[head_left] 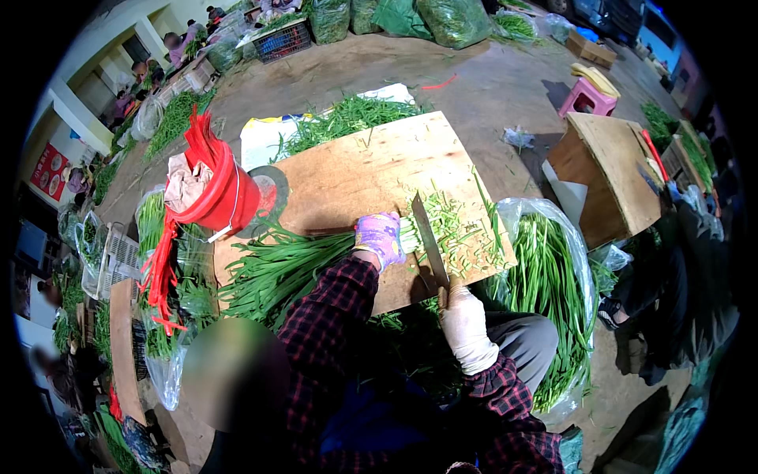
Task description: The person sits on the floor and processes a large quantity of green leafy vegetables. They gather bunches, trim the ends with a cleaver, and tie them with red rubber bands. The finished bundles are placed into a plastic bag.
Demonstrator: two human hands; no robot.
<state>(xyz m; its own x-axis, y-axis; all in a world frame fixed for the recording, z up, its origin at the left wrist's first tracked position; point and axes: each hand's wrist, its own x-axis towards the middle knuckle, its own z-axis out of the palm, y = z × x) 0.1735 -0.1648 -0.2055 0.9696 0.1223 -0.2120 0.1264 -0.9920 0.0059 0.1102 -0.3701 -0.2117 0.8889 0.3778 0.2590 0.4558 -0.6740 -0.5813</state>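
Observation:
My left hand [380,240], in a purple patterned glove, grips a bundle of long green leafy stalks, likely garlic chives [290,260], lying across the wooden board [349,178]. The pale stalk ends stick out on its right. My right hand [465,323], in a white glove, holds the handle of a long-bladed knife [431,240]. The blade slants over the board just beyond the pale ends; whether it touches them I cannot tell. Short cut pieces [462,231] lie scattered around and right of the blade.
A red bucket [222,189] holding red strips and crumpled material stands at the board's left. Trimmings [349,118] lie beyond the board on a sheet. At right are a plastic bag of chives [548,284], another wooden board [616,172] and a pink stool [589,98]. People sit further off.

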